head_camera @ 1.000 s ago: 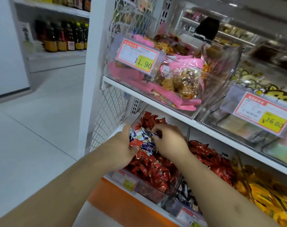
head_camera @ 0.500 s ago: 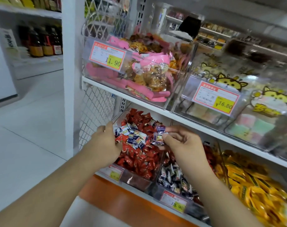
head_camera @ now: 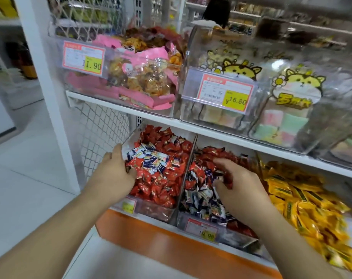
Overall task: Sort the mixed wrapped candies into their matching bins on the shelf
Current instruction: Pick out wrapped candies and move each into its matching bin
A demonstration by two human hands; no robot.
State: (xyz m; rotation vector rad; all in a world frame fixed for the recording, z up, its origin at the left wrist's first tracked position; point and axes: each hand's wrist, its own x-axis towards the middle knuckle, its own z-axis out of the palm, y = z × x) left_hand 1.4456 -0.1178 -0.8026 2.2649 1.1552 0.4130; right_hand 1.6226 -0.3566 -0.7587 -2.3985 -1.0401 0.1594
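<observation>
The left clear bin (head_camera: pixel 130 135) holds red wrapped candies (head_camera: pixel 161 184), with a cluster of blue-and-white candies (head_camera: pixel 149 158) lying on top. The middle bin (head_camera: pixel 227 236) holds blue-and-white candies (head_camera: pixel 201 200) mixed with red candies (head_camera: pixel 211 154). My left hand (head_camera: pixel 114 174) rests at the left bin's left wall, thumb up, fingertips pressed into the red pile. My right hand (head_camera: pixel 239 184) is down in the middle bin. Its fingers curl over the candies there, and I cannot see whether it holds one.
A bin of yellow wrapped candies (head_camera: pixel 303 200) sits to the right. The white shelf board (head_camera: pixel 211 131) above carries clear bins of pink-wrapped snacks (head_camera: pixel 139 81) and cat-print packs (head_camera: pixel 291 93). Wire mesh (head_camera: pixel 102 127) closes the left side. An orange base strip (head_camera: pixel 171 246) runs below.
My right hand, which pinched a blue-and-white candy above the left bin, has moved right and down into the middle bin. My left hand stays at the left bin's edge.
</observation>
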